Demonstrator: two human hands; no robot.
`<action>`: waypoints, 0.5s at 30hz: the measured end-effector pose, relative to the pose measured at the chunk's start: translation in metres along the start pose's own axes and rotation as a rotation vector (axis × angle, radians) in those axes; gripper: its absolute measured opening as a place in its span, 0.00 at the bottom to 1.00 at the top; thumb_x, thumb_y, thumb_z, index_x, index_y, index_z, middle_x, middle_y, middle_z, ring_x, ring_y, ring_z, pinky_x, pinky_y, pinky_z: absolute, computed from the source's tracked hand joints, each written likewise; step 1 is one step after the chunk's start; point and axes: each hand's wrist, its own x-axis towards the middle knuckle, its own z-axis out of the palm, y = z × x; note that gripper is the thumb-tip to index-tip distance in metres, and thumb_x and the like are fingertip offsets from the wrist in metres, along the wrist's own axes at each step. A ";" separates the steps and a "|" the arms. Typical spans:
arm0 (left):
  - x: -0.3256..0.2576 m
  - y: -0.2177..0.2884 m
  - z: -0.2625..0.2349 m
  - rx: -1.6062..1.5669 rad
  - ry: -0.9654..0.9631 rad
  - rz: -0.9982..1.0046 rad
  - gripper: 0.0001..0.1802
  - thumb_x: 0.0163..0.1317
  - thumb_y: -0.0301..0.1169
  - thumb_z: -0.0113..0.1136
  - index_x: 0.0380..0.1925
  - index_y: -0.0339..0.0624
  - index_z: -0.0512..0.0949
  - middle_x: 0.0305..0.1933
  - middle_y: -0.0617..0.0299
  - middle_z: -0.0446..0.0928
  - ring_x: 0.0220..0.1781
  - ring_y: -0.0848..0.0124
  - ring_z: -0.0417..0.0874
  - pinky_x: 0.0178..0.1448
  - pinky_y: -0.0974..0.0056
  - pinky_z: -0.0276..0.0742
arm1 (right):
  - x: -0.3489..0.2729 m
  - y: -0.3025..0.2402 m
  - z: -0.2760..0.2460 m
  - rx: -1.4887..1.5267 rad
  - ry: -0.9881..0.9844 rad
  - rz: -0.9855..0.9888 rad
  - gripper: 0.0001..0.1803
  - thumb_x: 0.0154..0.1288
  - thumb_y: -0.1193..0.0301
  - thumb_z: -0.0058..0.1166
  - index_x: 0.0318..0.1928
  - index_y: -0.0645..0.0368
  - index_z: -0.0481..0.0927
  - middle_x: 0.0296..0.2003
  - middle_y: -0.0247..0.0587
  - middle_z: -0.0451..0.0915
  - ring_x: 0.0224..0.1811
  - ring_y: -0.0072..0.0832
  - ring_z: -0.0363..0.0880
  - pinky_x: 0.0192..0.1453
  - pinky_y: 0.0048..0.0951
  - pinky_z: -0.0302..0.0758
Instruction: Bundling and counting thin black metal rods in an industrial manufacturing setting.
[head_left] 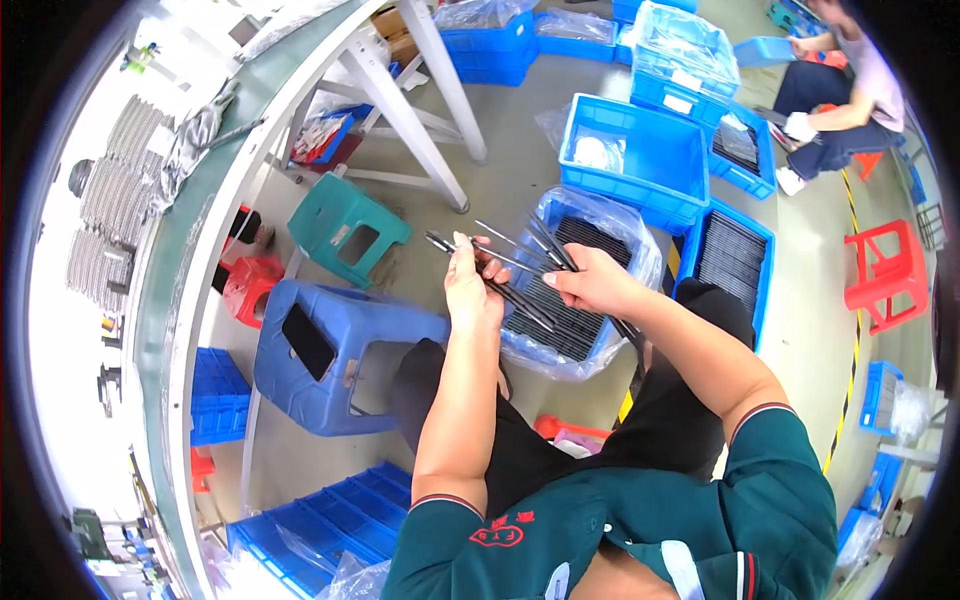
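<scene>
From my remote seat I saw that the person wore a dark green short-sleeved polo shirt with thin red-and-white trim at the sleeve cuffs, a small red emblem on the chest, and black trousers, while the forearms and both hands were bare.

Rods [500, 262] above lined crate [640, 250]

The left hand [473, 285] and right hand [592, 283] both grip a fan of thin dark rods [505, 262] over a plastic-lined blue crate [588, 290] filled with more rods. A blue stool [330, 355] and a teal stool [350, 228] stand to the left. Another person [845, 100] sits far right among blue crates.
</scene>
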 end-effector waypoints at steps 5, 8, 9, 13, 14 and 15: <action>-0.005 -0.004 -0.008 0.301 0.023 0.142 0.17 0.66 0.43 0.51 0.31 0.39 0.73 0.19 0.71 0.59 0.16 0.82 0.57 0.18 0.75 0.54 | 0.011 0.014 0.010 -0.028 -0.031 -0.036 0.13 0.61 0.64 0.56 0.30 0.59 0.69 0.17 0.32 0.72 0.17 0.17 0.68 0.18 0.21 0.64; -0.008 0.003 -0.006 0.292 0.003 0.149 0.17 0.67 0.43 0.50 0.28 0.41 0.72 0.19 0.71 0.59 0.16 0.81 0.56 0.19 0.74 0.53 | 0.006 0.008 0.013 0.076 -0.067 0.021 0.13 0.61 0.64 0.57 0.31 0.59 0.69 0.18 0.33 0.70 0.14 0.18 0.64 0.16 0.21 0.60; -0.008 0.003 -0.001 0.272 -0.001 0.130 0.16 0.67 0.42 0.50 0.26 0.41 0.71 0.19 0.70 0.58 0.16 0.81 0.56 0.20 0.73 0.53 | 0.005 0.011 0.010 0.196 -0.119 0.054 0.13 0.61 0.64 0.57 0.31 0.59 0.69 0.18 0.33 0.69 0.13 0.18 0.62 0.15 0.21 0.59; -0.009 -0.002 0.005 0.292 -0.028 0.196 0.17 0.66 0.42 0.50 0.25 0.41 0.70 0.19 0.70 0.57 0.17 0.80 0.55 0.20 0.73 0.52 | -0.003 0.007 0.006 0.424 -0.190 0.128 0.13 0.61 0.65 0.57 0.31 0.59 0.68 0.18 0.35 0.68 0.12 0.18 0.60 0.14 0.21 0.56; -0.014 -0.002 0.011 0.284 -0.022 0.228 0.17 0.66 0.42 0.51 0.24 0.42 0.69 0.18 0.71 0.57 0.17 0.81 0.54 0.20 0.73 0.52 | -0.003 0.009 0.007 0.447 -0.195 0.120 0.13 0.62 0.66 0.56 0.31 0.59 0.68 0.18 0.34 0.68 0.12 0.18 0.59 0.14 0.22 0.56; -0.015 -0.003 0.012 0.289 -0.024 0.222 0.17 0.66 0.42 0.51 0.24 0.42 0.69 0.18 0.71 0.57 0.17 0.81 0.54 0.20 0.73 0.52 | -0.002 0.010 0.008 0.444 -0.193 0.094 0.13 0.62 0.66 0.56 0.31 0.60 0.67 0.18 0.35 0.67 0.12 0.17 0.58 0.14 0.22 0.55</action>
